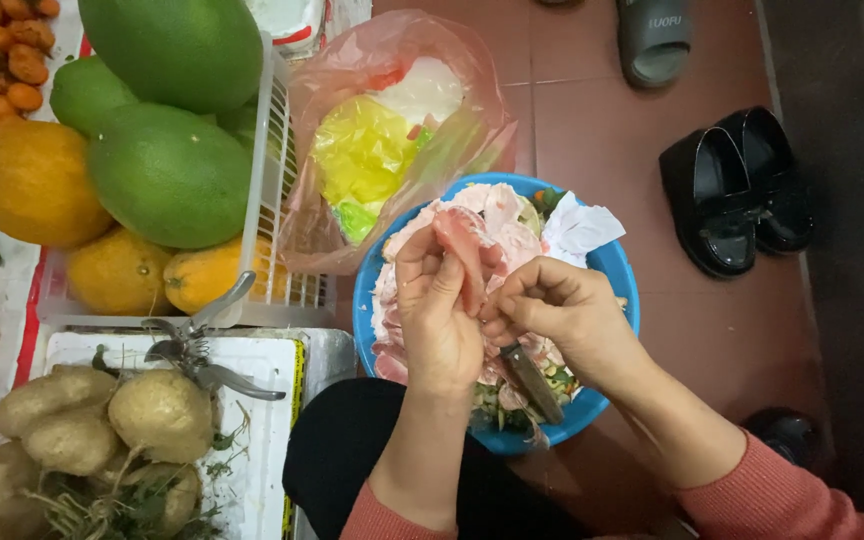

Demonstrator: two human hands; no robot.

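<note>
I see soft, even, bright light, faint shadows on the red tiled floor (592, 130); edges bend slightly, everything sharp.

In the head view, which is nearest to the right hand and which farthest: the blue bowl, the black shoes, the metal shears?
Measured from the right hand:
1. Blue bowl, directly under the hand.
2. Black shoes, on the floor, up and to the right in the picture.
3. Metal shears, far left, on the white tray beside the root vegetables.

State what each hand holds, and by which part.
Left hand pinches a pink peel piece near its lower end; right hand grips a knife by its hidden handle.
</note>
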